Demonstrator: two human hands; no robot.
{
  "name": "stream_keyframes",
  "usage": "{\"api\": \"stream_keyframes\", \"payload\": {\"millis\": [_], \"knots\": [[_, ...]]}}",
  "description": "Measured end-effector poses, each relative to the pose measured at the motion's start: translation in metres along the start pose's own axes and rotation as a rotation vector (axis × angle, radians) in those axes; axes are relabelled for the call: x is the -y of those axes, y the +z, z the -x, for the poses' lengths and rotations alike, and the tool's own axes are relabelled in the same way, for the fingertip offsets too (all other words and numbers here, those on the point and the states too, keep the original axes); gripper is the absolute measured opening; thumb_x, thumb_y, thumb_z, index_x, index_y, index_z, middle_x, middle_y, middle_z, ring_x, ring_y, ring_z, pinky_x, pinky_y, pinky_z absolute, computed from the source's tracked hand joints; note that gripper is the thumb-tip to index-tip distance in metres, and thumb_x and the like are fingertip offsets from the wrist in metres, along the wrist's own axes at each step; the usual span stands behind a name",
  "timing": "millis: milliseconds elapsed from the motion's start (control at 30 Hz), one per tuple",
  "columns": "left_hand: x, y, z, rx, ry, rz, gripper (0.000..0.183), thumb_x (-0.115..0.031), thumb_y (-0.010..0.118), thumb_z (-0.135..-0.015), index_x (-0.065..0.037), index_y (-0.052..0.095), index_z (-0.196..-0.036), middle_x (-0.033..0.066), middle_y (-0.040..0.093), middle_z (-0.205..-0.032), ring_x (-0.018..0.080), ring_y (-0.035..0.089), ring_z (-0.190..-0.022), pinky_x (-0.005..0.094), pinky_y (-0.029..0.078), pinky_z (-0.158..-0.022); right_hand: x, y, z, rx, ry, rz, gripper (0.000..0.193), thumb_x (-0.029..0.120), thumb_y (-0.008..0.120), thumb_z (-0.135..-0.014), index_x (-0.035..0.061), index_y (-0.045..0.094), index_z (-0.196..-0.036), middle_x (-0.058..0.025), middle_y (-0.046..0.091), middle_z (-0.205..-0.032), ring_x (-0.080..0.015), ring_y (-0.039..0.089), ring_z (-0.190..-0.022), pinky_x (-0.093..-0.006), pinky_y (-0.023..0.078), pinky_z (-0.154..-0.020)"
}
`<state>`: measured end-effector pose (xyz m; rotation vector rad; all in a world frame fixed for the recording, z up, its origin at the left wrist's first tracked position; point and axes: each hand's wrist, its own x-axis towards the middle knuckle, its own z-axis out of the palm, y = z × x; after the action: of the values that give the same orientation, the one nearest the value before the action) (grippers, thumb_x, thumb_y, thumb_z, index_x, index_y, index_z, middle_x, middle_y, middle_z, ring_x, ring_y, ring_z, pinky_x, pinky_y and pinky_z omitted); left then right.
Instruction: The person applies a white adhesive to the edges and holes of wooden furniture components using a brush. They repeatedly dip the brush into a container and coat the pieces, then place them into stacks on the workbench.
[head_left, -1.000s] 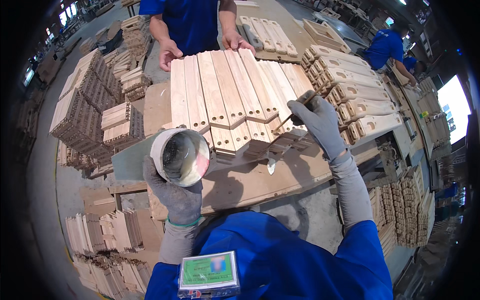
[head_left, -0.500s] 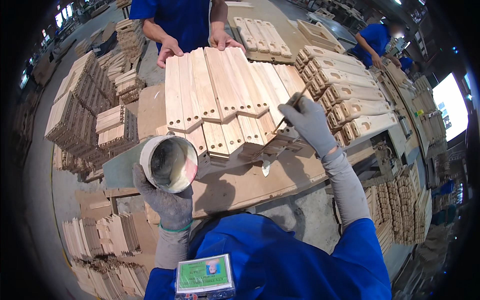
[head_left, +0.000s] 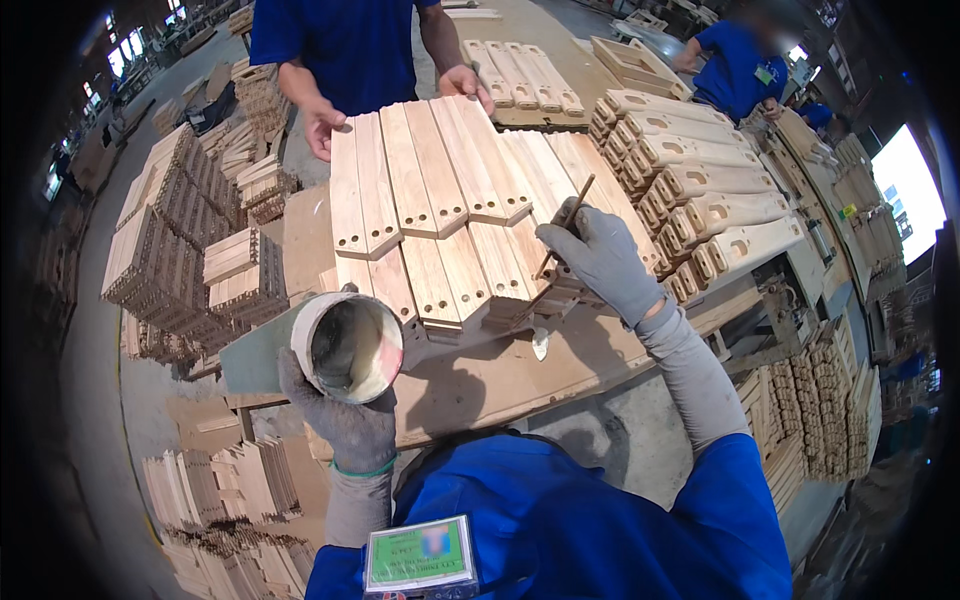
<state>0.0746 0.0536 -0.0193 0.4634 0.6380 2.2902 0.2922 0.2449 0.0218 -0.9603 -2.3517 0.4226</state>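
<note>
My left hand [head_left: 348, 428], in a grey glove, is closed around a white tub [head_left: 312, 362]. Whitish paste [head_left: 372, 345] coats part of its inside, and the mouth faces up toward me. Between the gloved fingers of my right hand [head_left: 603, 262] is a thin brown stick [head_left: 583, 193], slanting down to the left. Its lower end is close to the near ends of the stacked wooden slats [head_left: 440, 290]; whether it touches them I cannot tell. Longer slats [head_left: 425, 170] with paired holes lie on top in a stepped row. A co-worker's hands [head_left: 322, 128] rest at their far ends.
Shaped wooden pieces with oval cutouts [head_left: 715, 180] are piled to the right on the workbench [head_left: 540, 375]. A white smear [head_left: 540, 344] marks its near edge. Stacks of slats [head_left: 150, 260] stand at left. Another person in blue [head_left: 738, 70] works at the back right.
My right hand has moved a little left and down with the stick, which stands steeper. The co-worker's hands have shifted slightly at the far slat ends. The tub stays in my left hand.
</note>
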Motion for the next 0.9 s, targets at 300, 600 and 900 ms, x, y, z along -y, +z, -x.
{"api": "stream_keyframes", "payload": {"millis": [300, 600, 900], "knots": [[-0.007, 0.015, 0.004, -0.098, -0.177, 0.341, 0.072, -0.003, 0.067, -0.081, -0.004, 0.021, -0.136, 0.0202, 0.042, -0.131, 0.0291, 0.048, -0.118, 0.0399, 0.041, -0.102, -0.001, -0.016, -0.011, -0.044, 0.285, -0.325, 0.036, 0.034, 0.063, -0.084, -0.0022, 0.062, -0.084, -0.0113, 0.059, -0.059, -0.0196, 0.058, -0.053, -0.0315, 0.044, -0.052], [0.003, 0.021, 0.013, -0.223, -0.093, 0.310, 0.070, -0.002, 0.067, -0.080, -0.006, 0.025, -0.136, 0.0199, 0.044, -0.129, 0.0290, 0.048, -0.118, 0.0426, 0.044, -0.100, -0.012, -0.016, -0.009, 0.035, 0.166, -0.153, 0.033, 0.033, 0.064, -0.082, 0.0000, 0.062, -0.081, -0.0103, 0.056, -0.060, -0.0199, 0.055, -0.055, -0.0320, 0.043, -0.053], [0.019, 0.035, 0.023, -0.005, 0.018, 0.016, 0.052, -0.009, 0.058, -0.089, -0.003, 0.031, -0.132, 0.0199, 0.047, -0.126, 0.0270, 0.048, -0.118, 0.0412, 0.045, -0.099, -0.024, -0.034, -0.005, 0.099, 0.236, -0.310, 0.026, 0.026, 0.063, -0.084, 0.0012, 0.063, -0.093, -0.0139, 0.063, -0.075, -0.0251, 0.062, -0.069, -0.0341, 0.047, -0.060]]}}
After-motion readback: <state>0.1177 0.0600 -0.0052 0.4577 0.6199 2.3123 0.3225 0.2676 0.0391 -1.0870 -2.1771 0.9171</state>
